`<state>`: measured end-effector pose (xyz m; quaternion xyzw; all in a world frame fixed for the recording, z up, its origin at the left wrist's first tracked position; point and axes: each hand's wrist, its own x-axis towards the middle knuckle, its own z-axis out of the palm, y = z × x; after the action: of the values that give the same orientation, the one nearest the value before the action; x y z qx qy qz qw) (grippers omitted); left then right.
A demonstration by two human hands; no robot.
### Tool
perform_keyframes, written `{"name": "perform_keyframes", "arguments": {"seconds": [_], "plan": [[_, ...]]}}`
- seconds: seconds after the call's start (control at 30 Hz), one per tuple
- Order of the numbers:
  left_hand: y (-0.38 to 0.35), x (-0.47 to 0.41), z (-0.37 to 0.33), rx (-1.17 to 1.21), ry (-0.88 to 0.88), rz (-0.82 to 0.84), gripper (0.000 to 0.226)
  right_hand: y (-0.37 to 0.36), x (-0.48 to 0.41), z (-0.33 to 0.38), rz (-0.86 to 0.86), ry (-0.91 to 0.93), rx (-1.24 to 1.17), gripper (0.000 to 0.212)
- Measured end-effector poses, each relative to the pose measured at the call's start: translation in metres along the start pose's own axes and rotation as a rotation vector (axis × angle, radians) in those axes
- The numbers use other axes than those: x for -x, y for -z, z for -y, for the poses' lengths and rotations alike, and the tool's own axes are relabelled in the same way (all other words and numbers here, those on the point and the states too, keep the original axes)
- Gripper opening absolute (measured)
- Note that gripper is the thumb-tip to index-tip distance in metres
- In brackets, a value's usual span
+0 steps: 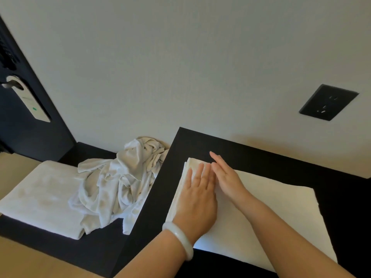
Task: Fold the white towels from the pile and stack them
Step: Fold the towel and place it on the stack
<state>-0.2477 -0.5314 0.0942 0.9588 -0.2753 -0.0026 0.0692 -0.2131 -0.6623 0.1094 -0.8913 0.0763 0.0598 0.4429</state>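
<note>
Left hand (pixel 197 195) and right hand (pixel 224 173), both flat with fingers straight and gripping nothing, press a fold into the white towel (pixel 271 207) on the black table (pixel 255 157); soft, light and limp, it is probably best lifted by its corners.

A black plug socket (pixel 328 102) is being held on the pale wall (pixel 180 57). A white paper tag (pixel 32 101) is being held up by the handle (pixel 7 84) of the dark door (pixel 24 137).

Left hand (pixel 197 197) and right hand (pixel 224 175) with bare forearms, lower centre of frame; a smooth, pale, rounded bangle (pixel 181 238) encircles the left wrist.
</note>
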Motion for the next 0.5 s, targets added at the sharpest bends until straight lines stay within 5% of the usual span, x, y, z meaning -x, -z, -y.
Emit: {"name": "perform_keyframes", "arguments": {"seconds": [0.2, 0.4, 0.5], "plan": [[-0.017, -0.019, 0.007, -0.033, 0.069, 0.055, 0.063, 0.019, 0.045, -0.063, -0.071, 0.107, 0.737, 0.056], [-0.021, -0.019, 0.008, -0.035, 0.066, 0.041, 0.067, 0.036, 0.039, -0.055, 0.038, 0.088, 0.648, 0.061], [-0.014, -0.021, 0.003, -0.045, 0.107, 0.043, 0.07, 0.068, 0.066, -0.07, -0.102, 0.002, 0.638, 0.062]]}}
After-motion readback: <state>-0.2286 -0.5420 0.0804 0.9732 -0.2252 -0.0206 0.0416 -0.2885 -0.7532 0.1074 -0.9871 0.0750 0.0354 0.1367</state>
